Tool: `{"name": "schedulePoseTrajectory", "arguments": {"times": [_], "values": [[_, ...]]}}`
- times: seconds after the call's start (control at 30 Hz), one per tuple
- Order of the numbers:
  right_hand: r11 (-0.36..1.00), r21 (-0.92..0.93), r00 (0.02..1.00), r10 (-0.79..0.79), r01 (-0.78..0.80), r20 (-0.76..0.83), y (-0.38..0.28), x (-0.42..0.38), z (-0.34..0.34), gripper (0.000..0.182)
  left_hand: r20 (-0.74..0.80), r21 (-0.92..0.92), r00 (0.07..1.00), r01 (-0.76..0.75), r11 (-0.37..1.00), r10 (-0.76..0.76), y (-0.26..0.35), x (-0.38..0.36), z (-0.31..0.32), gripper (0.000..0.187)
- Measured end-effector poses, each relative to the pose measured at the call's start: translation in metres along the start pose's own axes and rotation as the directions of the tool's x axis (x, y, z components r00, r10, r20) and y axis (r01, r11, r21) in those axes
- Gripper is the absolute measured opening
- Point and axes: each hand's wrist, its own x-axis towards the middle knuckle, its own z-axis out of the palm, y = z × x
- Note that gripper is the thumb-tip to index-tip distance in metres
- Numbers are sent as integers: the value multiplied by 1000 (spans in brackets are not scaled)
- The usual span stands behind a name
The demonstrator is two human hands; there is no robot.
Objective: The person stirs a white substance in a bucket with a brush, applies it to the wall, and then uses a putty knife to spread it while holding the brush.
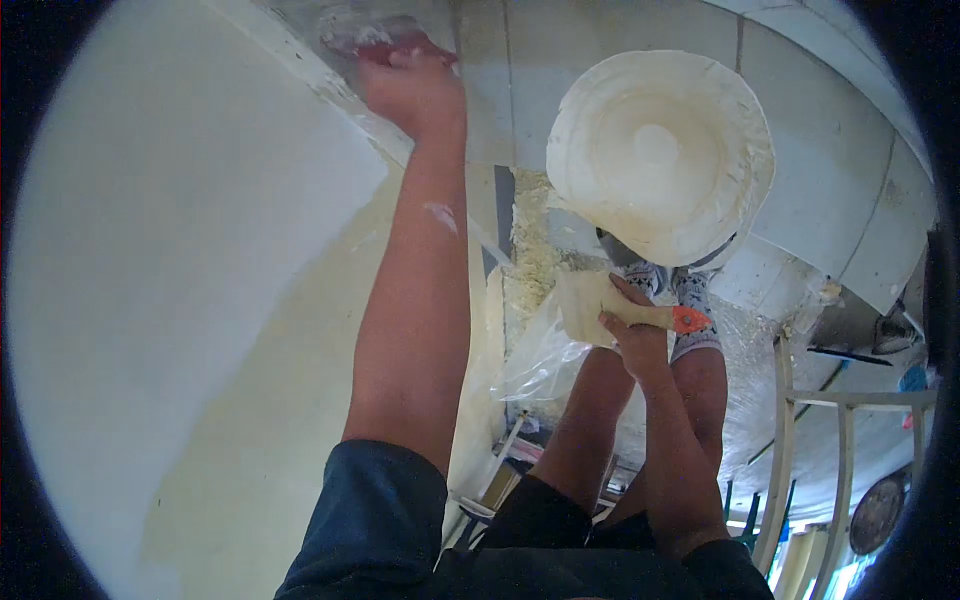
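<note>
Filling the left side, a pale plastered wall point(180, 300) takes the raised left hand point(415, 90), closed on a putty-smeared trowel point(350, 35) pressed to the surface. Right of it sits a round bucket of plaster point(660, 150). Below the bucket, the right hand point(632, 325) grips an orange-handled scraper point(600, 305); clear plastic sheeting point(540, 355) hangs behind.

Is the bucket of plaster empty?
No. The bucket is filled with pale, swirled plaster close to its rim, and the right hand holds a coated scraper just below it.
</note>
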Motion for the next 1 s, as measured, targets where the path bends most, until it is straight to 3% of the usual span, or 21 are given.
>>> {"name": "schedulePoseTrajectory", "arguments": {"times": [0.03, 0.07, 0.1, 0.17, 0.33, 0.43, 0.5, 0.57, 0.67, 0.8, 0.87, 0.9, 0.97, 1.0], "values": [[1000, 0, 1000, -9, 9, -1, -3, 1, -1, 53, -1, -117, 999, -32, 993, 33, 13, 1, -2, 10], [1000, 31, 1000, -4, 4, 3, -6, 0, -2, 53, 91, -242, 983, 178, 954, -160, 23, -14, -11, 10], [998, 64, 1000, 1, -2, 10, -8, -2, -2, 53, 92, -243, 984, 172, 955, -153, 28, -16, -17, 10], [996, 87, 1000, 1, -2, 14, -10, -2, -3, 53, 43, 95, 999, 19, 995, -23, 35, -17, -22, 10], [999, 37, 1000, 9, -9, 15, 4, -1, -3, 53, 89, 56, 995, 27, 998, -32, 19, -8, -12, 10], [978, 205, 999, -27, 32, -26, 7, -1, 1, 50, 44, 118, 999, 25, 993, -30, 24, -12, -19, 10], [997, 80, 1000, -22, 21, 22, 11, 0, -3, 54, 25, 160, 999, 26, 987, -30, 29, -7, -16, 10], [995, 98, 1000, -8, 7, 12, 10, 0, -3, 54, 155, 0, 987, 37, 999, -36, 20, 10, -5, 10], [995, 99, 1000, 8, -9, 12, 8, -3, -2, 54, 160, -114, 985, 77, 990, -58, 15, 6, -3, 10], [986, 168, 1000, -18, 18, 2, 6, -3, 0, 52, 96, -9, 988, 119, 993, -117, 48, -6, -21, 9], [985, 172, 1000, -10, 10, -2, 0, -3, -1, 52, 173, -232, 969, 216, 948, -178, 35, 11, -9, 7], [985, 170, 1000, 6, -6, 2, -1, -4, -2, 53, 177, -234, 968, 219, 947, -181, 25, 16, 1, 7], [990, 142, 1000, 12, -11, -3, 5, -4, -2, 53, 34, 143, 996, -92, 985, 88, 8, 21, 10, 7], [992, 123, 1000, 6, -5, -10, 7, -2, -1, 54, 27, 142, 996, -91, 986, 88, 21, 10, 1, 7]]}}
